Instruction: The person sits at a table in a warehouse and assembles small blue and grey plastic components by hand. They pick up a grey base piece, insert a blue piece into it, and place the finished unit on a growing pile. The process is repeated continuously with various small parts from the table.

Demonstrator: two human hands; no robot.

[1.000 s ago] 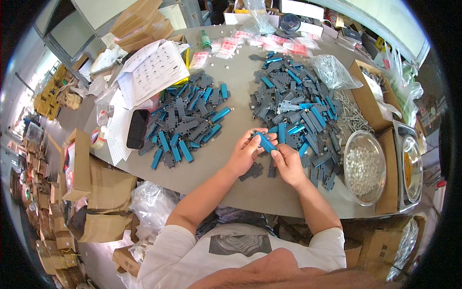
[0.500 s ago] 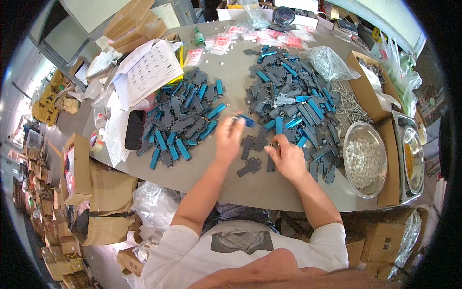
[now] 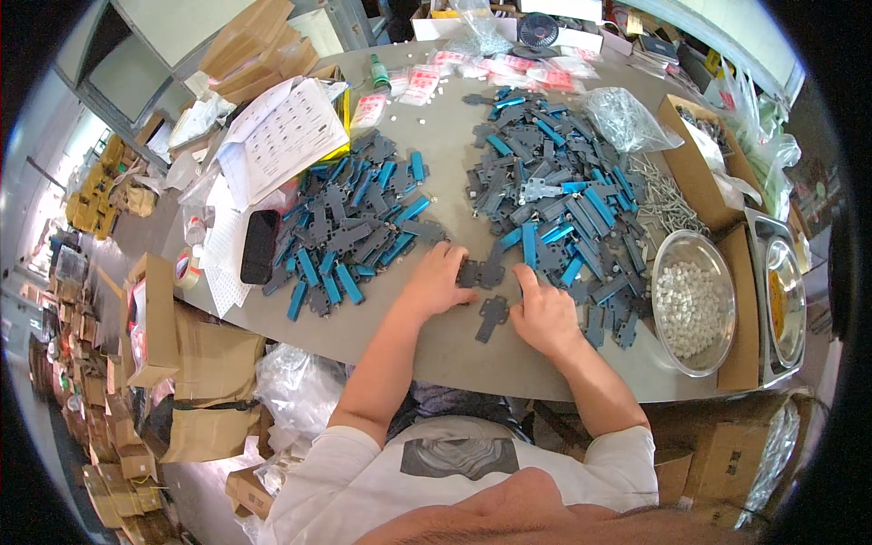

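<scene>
Left hand point(image 3: 442, 281) and right hand point(image 3: 548, 315) are resting half-curled, grip unclear; grey plate point(image 3: 493, 320) is lying between, not yet in left pile point(image 3: 349, 238) or right pile point(image 3: 556, 204).

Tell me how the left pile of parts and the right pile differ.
The right pile is larger; the left pile is smaller. The left pile lies beside a black phone, the right pile beside thin silver metal pieces. Both mix dark gray and blue parts.
</scene>
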